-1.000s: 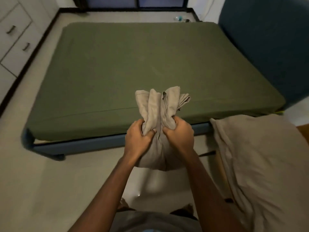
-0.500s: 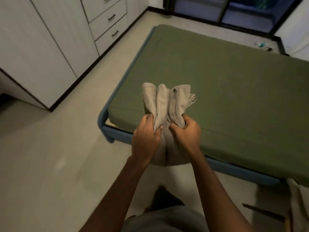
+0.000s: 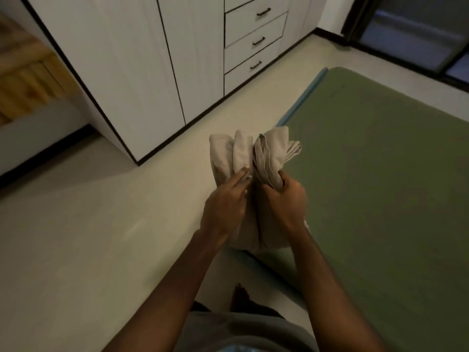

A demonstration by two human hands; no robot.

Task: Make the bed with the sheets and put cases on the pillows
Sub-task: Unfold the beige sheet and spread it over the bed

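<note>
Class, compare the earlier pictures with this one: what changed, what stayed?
The fingers of the left hand have straightened against the beige cloth instead of gripping it; the view swung left to the wardrobe. The right hand still grips the cloth; the green sheet stays smooth.

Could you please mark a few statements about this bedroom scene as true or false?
1. The left hand and right hand both touch the beige cloth. True.
2. A green sheet covers the bed. True.
3. The beige cloth lies spread flat on the bed. False: it is bunched up between the hands.
4. The cabinet drawers stand open. False: the drawers are all shut.
</note>
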